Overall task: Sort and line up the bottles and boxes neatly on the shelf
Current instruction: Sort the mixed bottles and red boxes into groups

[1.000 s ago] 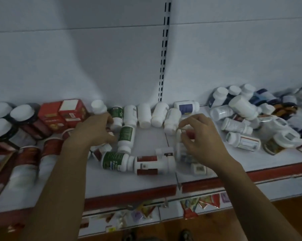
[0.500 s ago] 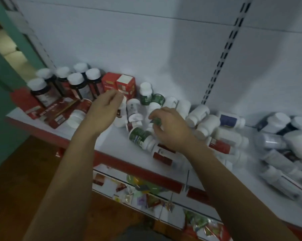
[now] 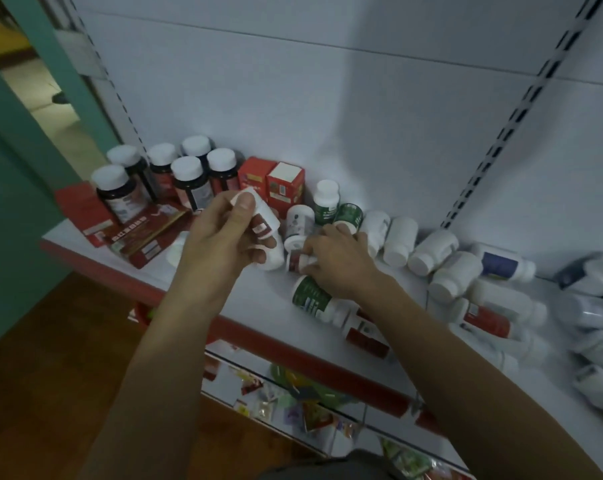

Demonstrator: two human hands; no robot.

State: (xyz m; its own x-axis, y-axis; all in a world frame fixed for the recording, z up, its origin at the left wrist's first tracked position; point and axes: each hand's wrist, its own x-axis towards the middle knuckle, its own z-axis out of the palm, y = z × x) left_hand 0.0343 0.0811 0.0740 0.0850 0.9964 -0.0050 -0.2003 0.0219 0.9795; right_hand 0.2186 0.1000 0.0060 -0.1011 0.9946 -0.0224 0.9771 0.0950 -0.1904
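Two hands gripped: the left hand [image 3: 220,237] held a white plastic bottle with a red label [image 3: 263,221] above the white shelf [image 3: 258,299], the right hand [image 3: 338,261] clasped a second red-labelled bottle [image 3: 296,262] lying there, both probably light, rigid, slick, best grasped mid-body.

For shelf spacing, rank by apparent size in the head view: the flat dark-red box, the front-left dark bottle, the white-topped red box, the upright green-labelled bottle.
1. Flat dark-red cardboard box
2. Front-left dark bottle with white cap
3. White-topped red box and upright green-labelled white bottle: too alike to rank.
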